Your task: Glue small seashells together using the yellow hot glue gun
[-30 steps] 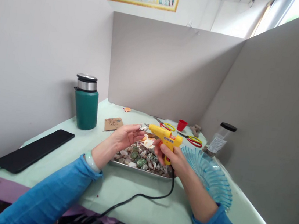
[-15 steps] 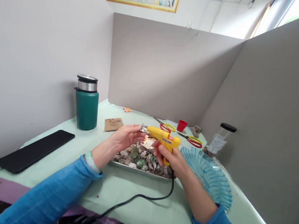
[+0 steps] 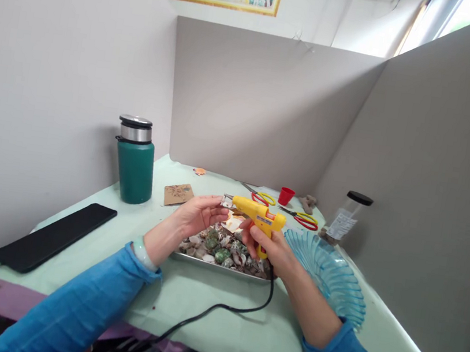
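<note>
My right hand [image 3: 267, 242] is wrapped round the handle of a yellow glue gun [image 3: 256, 211], whose nozzle points left. A small whitish-grey piece, perhaps a shell [image 3: 227, 201], is pinched in the fingertips of my left hand [image 3: 205, 215], right at the nozzle. Whether nozzle and piece touch I cannot tell. Below both hands lies a metal tray [image 3: 222, 268] filled with shells and green and grey stones [image 3: 221, 254]. From the gun's handle a black cord [image 3: 220, 307] runs down to the table's front edge.
A green bottle [image 3: 134, 170] and a black flat case [image 3: 56, 235] are at left. Behind the tray lie a brown card [image 3: 178, 194], two pairs of scissors [image 3: 303, 219] and a red cup [image 3: 286, 196]. A blue glass plate [image 3: 330, 277] and a tilted clear jar [image 3: 345, 218] are at right.
The small piece in my left fingers has turned slightly and shows more of its pale side. Both hands stay almost in place, and the view has shifted a little.
</note>
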`<action>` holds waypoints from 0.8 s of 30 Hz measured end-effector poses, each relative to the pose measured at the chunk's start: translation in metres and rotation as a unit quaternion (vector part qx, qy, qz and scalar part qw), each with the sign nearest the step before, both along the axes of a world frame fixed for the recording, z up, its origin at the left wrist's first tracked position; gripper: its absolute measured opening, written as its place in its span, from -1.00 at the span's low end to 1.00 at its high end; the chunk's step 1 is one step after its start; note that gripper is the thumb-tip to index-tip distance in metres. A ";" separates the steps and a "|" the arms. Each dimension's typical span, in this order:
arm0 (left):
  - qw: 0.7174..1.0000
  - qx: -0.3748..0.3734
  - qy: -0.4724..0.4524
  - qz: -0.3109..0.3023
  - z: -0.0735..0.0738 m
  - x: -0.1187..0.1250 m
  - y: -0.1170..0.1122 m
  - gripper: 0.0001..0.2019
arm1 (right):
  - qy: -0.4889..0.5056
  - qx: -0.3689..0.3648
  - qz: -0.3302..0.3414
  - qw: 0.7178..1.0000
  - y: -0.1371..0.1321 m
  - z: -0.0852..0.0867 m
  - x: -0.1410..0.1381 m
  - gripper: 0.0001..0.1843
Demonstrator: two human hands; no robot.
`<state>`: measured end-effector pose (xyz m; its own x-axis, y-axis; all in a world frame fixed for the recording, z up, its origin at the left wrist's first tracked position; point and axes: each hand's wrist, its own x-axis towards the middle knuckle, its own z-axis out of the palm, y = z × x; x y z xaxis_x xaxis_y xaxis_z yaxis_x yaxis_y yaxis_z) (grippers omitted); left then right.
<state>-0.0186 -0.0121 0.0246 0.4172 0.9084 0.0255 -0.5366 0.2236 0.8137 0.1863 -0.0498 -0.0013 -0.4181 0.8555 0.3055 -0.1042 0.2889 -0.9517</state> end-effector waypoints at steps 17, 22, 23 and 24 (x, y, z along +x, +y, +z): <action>1.000 -0.020 0.001 -0.010 0.002 -0.001 -0.002 -0.90 | 0.005 -0.025 0.015 1.000 0.000 0.000 0.004 -0.69; 1.000 -0.016 -0.010 -0.011 0.004 -0.002 -0.004 -0.89 | 0.002 -0.025 0.031 0.999 0.000 -0.001 0.004 -0.73; 1.000 -0.013 -0.008 -0.014 0.004 -0.002 -0.004 -0.89 | 0.003 -0.023 0.032 0.999 0.000 -0.001 0.004 -0.73; 1.000 -0.009 -0.004 -0.017 0.004 -0.003 -0.004 -0.89 | 0.005 -0.021 0.031 0.999 0.000 -0.001 0.005 -0.73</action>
<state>-0.0212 -0.0159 0.0287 0.4481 0.8939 0.0122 -0.5354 0.2574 0.8045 0.1911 -0.0494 -0.0027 -0.4676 0.8405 0.2736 -0.1299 0.2409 -0.9618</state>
